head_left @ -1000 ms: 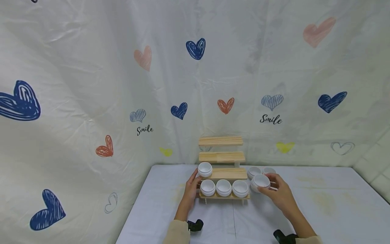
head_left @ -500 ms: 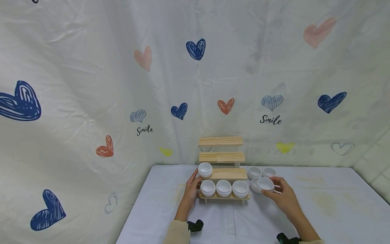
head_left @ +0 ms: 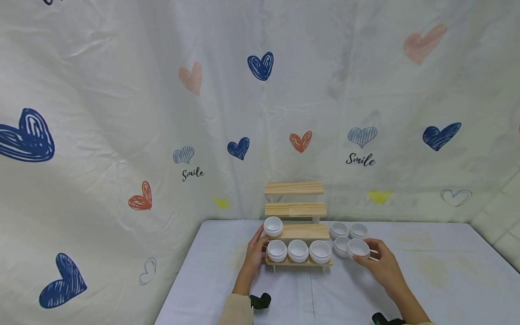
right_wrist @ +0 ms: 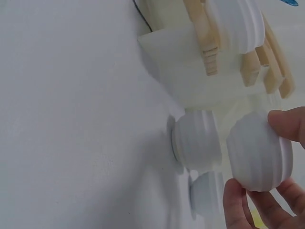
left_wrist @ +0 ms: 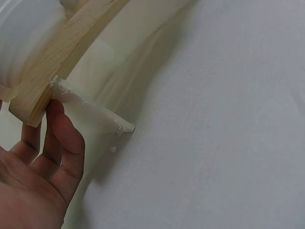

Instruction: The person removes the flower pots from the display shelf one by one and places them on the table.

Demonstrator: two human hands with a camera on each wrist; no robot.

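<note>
A tiered wooden display stand (head_left: 295, 209) with white supports stands at the back of the table. My left hand (head_left: 256, 251) grips the left end of its lower part; in the left wrist view the bent fingers (left_wrist: 69, 136) touch the wooden board (left_wrist: 62, 52). Three small white bowls, one in the middle (head_left: 298, 251), line the lowest tier. Another white bowl (head_left: 273, 226) sits at the left end of the tier above. Right of the stand, my right hand (head_left: 382, 264) holds a ribbed white bowl (right_wrist: 259, 152) between thumb and fingers, raised off the table.
Three more white bowls stand on the table (head_left: 430, 280) right of the stand: a near one (head_left: 341, 246) beside the held bowl and two behind, one of them a far right bowl (head_left: 359, 230). A white curtain (head_left: 325, 90) printed with hearts hangs behind.
My right hand has moved right and slightly nearer with its bowl, uncovering the table bowl that it had overlapped. My left hand and the stand have stayed in place.
</note>
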